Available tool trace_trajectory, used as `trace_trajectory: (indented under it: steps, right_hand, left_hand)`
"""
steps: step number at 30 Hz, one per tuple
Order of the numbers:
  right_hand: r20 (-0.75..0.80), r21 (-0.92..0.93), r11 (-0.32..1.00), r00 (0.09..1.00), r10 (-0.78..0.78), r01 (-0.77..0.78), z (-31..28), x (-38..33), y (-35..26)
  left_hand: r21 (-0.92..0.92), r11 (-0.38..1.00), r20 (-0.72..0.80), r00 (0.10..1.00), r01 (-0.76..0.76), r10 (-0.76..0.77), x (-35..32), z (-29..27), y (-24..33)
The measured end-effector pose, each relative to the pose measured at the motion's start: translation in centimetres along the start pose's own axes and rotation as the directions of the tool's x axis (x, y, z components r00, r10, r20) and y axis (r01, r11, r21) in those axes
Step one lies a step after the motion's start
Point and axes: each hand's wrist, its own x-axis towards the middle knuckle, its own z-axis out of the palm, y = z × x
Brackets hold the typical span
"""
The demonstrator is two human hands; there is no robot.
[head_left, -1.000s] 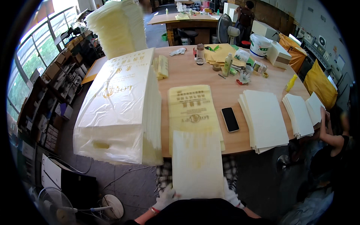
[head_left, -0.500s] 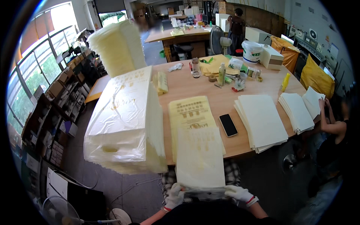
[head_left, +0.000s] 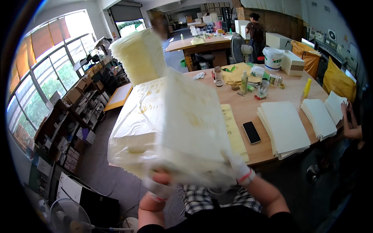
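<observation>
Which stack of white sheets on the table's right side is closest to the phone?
The largest, leftmost stack, just right of the phone; the smaller white sheets lie farther right.

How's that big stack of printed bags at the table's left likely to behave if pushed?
The stack of printed bags may slip between layers, since its top looks glossy. The top bag is probably floppy, judging by its wrinkles. Its broad bulk suggests the whole stack is heavy.

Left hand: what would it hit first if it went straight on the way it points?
The left hand would first press the pale sheets it holds; past them, perhaps the wrapped stack, though blur leaves depth unclear.
</observation>
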Motion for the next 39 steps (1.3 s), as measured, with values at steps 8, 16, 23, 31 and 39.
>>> trace_trajectory:
  steps: [8,16,23,31,39]
  right_hand:
    - [0.530,0.158,0.905,0.807,0.261,-0.395,12.3,9.1,-6.0]
    - [0.242,-0.132,0.984,0.967,-0.082,0.116,9.1,3.3,4.5]
    - [-0.037,0.075,0.655,0.654,0.755,-0.752,-4.5,-10.4,10.5]
    - [-0.332,0.360,0.685,0.599,0.729,-0.633,-8.5,-17.1,9.6]
    - [-0.190,0.291,0.574,0.542,0.819,-0.766,-7.6,-16.1,12.0]
  left_hand:
    - [0.035,0.996,-0.692,0.717,-0.084,0.085,7.2,-13.5,-4.9]
    - [-0.180,0.942,-0.809,0.502,0.284,-0.306,-9.4,-12.5,-15.1]
    - [0.339,0.709,0.080,0.732,0.618,-0.677,-16.4,3.8,-21.9]
    - [0.879,0.476,0.308,0.794,-0.028,-0.524,-9.7,14.6,-30.1]
    - [0.814,0.579,0.394,0.696,0.038,-0.600,-9.8,12.2,-35.2]
